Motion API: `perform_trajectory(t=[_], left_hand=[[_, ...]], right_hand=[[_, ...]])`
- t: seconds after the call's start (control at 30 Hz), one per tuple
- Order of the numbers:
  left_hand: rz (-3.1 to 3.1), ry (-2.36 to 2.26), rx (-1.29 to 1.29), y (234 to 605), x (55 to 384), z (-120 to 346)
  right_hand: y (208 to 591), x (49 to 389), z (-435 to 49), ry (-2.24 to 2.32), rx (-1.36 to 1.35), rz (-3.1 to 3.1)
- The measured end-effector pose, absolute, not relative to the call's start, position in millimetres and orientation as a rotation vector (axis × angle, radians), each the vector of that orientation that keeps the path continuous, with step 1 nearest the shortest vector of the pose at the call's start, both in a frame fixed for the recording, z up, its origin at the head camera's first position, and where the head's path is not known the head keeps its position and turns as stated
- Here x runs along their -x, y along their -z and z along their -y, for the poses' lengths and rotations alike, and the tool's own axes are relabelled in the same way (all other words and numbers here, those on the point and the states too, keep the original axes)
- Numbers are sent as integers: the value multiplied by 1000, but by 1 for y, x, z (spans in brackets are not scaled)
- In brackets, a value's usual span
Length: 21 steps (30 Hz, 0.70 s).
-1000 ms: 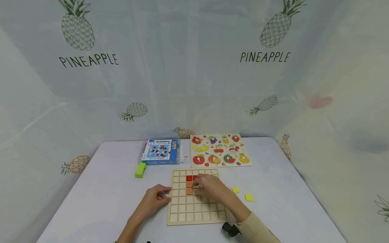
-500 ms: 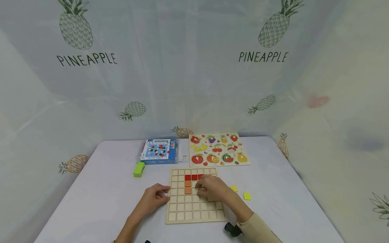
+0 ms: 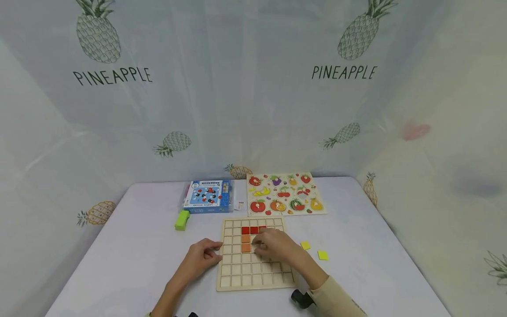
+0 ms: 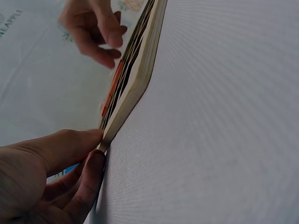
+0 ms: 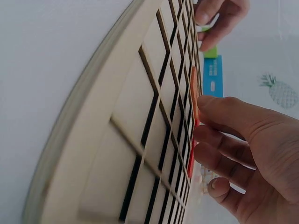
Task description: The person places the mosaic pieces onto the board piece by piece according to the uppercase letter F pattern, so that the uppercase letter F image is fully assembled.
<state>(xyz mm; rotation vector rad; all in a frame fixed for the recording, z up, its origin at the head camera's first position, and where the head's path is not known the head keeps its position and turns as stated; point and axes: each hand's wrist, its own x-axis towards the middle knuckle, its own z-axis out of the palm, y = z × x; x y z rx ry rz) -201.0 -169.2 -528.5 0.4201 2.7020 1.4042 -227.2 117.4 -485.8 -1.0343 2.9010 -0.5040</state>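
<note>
A wooden grid board [image 3: 235, 280] lies in front of me, with a row of red tiles [image 3: 245, 230] and two orange tiles [image 3: 246, 247] set in its cells. My left hand [image 3: 201, 259] holds the board's left edge between thumb and fingers, as the left wrist view shows closely. Over the middle of the board is my right hand [image 3: 275, 245], its fingertips beside the orange tiles. Thumb and fingers [image 5: 212, 134] stand apart in the right wrist view, with no tile seen between them. The hand covers part of the red row's right end.
Two yellow tiles [image 3: 322, 255] lie right of the board. Behind it are a fruit puzzle board [image 3: 273, 211] and a blue box [image 3: 207, 210]. A green block [image 3: 181, 220] sits at the back left. A black object [image 3: 302, 299] is by the right sleeve.
The right hand has drawn slightly nearer, away from the red row, and more red tile shows beside it. The left hand stays at the board's edge. The head view has shifted a little.
</note>
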Motion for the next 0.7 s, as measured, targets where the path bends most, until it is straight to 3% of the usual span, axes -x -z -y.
perform_trajectory(t=[0.7], left_hand=[[-2689,-1428,-374,528,201,169]], right_hand=[[493,170,-266,728,733,-2915]])
